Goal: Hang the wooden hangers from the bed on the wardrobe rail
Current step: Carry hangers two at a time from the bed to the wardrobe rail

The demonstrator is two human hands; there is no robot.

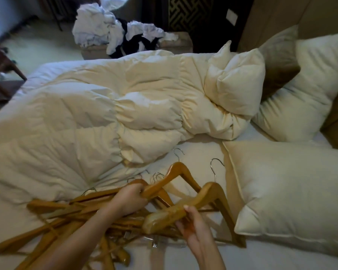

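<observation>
Left hand fingers grip one hanger, right hand fingers a second hanger.

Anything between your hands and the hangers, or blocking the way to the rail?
Nothing between: the left hand grips the upper hanger, the right hand the nearer hanger. Both overlap the pile on the bed and may snag. The wardrobe rail is out of view.

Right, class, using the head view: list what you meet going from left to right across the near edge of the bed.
pile of wooden hangers → left hand → right hand → large near pillow
</observation>
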